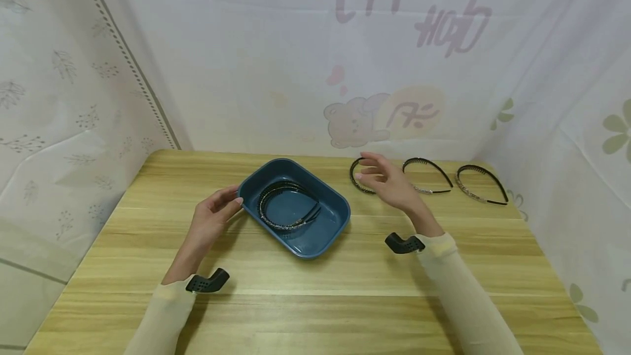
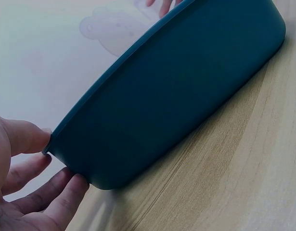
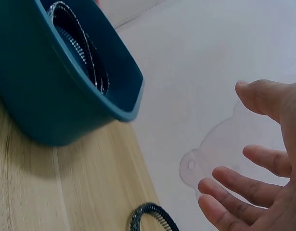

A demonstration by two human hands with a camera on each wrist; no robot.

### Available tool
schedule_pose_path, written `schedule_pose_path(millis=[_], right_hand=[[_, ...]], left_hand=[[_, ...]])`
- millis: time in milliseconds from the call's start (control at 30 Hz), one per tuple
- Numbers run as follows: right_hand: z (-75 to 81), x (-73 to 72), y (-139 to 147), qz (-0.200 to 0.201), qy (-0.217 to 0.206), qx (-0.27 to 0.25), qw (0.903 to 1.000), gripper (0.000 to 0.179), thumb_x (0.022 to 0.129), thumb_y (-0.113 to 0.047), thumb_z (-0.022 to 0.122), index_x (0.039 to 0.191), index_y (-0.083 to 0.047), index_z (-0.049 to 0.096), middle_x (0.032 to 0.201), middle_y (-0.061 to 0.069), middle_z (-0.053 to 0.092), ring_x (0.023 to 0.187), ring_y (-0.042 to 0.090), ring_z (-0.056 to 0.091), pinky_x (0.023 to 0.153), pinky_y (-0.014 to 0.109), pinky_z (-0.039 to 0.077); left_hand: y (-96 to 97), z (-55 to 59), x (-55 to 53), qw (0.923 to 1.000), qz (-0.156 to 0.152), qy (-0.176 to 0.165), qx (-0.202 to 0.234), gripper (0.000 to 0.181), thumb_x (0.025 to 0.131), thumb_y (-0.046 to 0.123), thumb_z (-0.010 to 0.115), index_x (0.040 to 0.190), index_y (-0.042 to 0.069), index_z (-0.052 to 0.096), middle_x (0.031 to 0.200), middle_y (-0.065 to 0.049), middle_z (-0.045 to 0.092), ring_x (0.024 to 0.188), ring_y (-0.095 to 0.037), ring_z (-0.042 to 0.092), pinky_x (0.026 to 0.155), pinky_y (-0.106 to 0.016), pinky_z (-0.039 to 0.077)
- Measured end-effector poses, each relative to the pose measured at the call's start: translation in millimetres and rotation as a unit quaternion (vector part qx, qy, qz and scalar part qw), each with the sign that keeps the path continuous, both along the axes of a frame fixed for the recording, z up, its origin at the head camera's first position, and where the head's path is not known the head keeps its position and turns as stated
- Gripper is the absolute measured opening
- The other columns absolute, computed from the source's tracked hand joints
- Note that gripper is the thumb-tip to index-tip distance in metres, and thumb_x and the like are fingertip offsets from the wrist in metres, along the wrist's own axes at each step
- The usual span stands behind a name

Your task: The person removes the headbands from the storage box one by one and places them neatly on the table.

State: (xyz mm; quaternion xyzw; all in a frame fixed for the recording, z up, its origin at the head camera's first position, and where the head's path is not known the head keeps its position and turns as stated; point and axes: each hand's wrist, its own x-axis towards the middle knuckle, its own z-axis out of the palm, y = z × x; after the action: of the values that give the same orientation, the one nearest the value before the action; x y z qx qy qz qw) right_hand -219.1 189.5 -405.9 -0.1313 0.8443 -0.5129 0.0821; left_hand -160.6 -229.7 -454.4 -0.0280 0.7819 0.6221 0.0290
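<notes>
A dark blue rectangular tub (image 1: 307, 245) stands on the table, with several black headbands (image 1: 283, 227) stacked inside, some with glittery trim. My left hand (image 1: 209, 217) pinches the tub's left corner; in the left wrist view the thumb lies on the rim and the fingers are under it against the wall. Over a black toothed headband (image 1: 353, 178) hangs my right hand (image 1: 391, 182), fingers loosely spread and holding nothing. It hides part of that headband, whose end also shows in the right wrist view.
Two more headbands, a middle one (image 1: 439, 167) and a far right one (image 1: 475, 166), lie along the table's back right. The wooden table (image 1: 296, 311) ends at a printed cloth backdrop (image 1: 256, 70), and similar cloths hang on both sides.
</notes>
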Motion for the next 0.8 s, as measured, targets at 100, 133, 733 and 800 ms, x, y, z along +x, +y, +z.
schedule_pose_path(millis=[100, 133, 733, 800], right_hand=[[2.5, -0.3, -7, 0.010, -0.004, -0.002, 0.9999, 0.069, 0.096, -0.049, 0.069, 0.156, -0.034, 0.039, 0.155, 0.007, 0.049, 0.136, 0.030, 0.054, 0.108, 0.055, 0.050], [2.7, -0.6, -9, 0.011, -0.002, 0.001, 0.9999, 0.069, 0.096, -0.050, 0.069, 0.156, -0.034, 0.039, 0.155, 0.008, 0.049, 0.136, 0.029, 0.054, 0.108, 0.055, 0.050], [5.2, -3.5, -50, 0.064, 0.022, 0.001, 0.9977, 0.062, 0.099, -0.035, 0.069, 0.155, -0.026, 0.043, 0.150, 0.007, 0.054, 0.133, 0.030, 0.057, 0.113, 0.052, 0.047], [5.1, -3.8, -54, 0.067, 0.020, -0.001, 0.9975, 0.062, 0.099, -0.035, 0.070, 0.154, -0.025, 0.044, 0.149, 0.006, 0.055, 0.133, 0.030, 0.057, 0.112, 0.051, 0.048]], left_hand=[[0.2, 1.2, 0.9, 1.0000, 0.001, 0.001, 0.003, 0.053, 0.104, 0.028, 0.063, 0.149, 0.005, 0.050, 0.143, -0.019, 0.055, 0.110, 0.005, 0.059, 0.093, -0.007, 0.051], [0.3, 1.8, 1.1, 1.0000, 0.000, 0.002, 0.004, 0.053, 0.104, 0.028, 0.063, 0.149, 0.005, 0.050, 0.144, -0.020, 0.055, 0.110, 0.005, 0.059, 0.093, -0.007, 0.051], [1.7, 3.5, 1.7, 0.9999, 0.002, -0.007, 0.008, 0.052, 0.104, 0.026, 0.063, 0.150, 0.004, 0.050, 0.145, -0.018, 0.054, 0.110, 0.005, 0.059, 0.093, -0.007, 0.052], [2.0, 3.1, 1.8, 0.9999, 0.003, -0.007, 0.007, 0.052, 0.104, 0.026, 0.063, 0.149, 0.004, 0.050, 0.144, -0.017, 0.055, 0.110, 0.005, 0.059, 0.092, -0.007, 0.052]])
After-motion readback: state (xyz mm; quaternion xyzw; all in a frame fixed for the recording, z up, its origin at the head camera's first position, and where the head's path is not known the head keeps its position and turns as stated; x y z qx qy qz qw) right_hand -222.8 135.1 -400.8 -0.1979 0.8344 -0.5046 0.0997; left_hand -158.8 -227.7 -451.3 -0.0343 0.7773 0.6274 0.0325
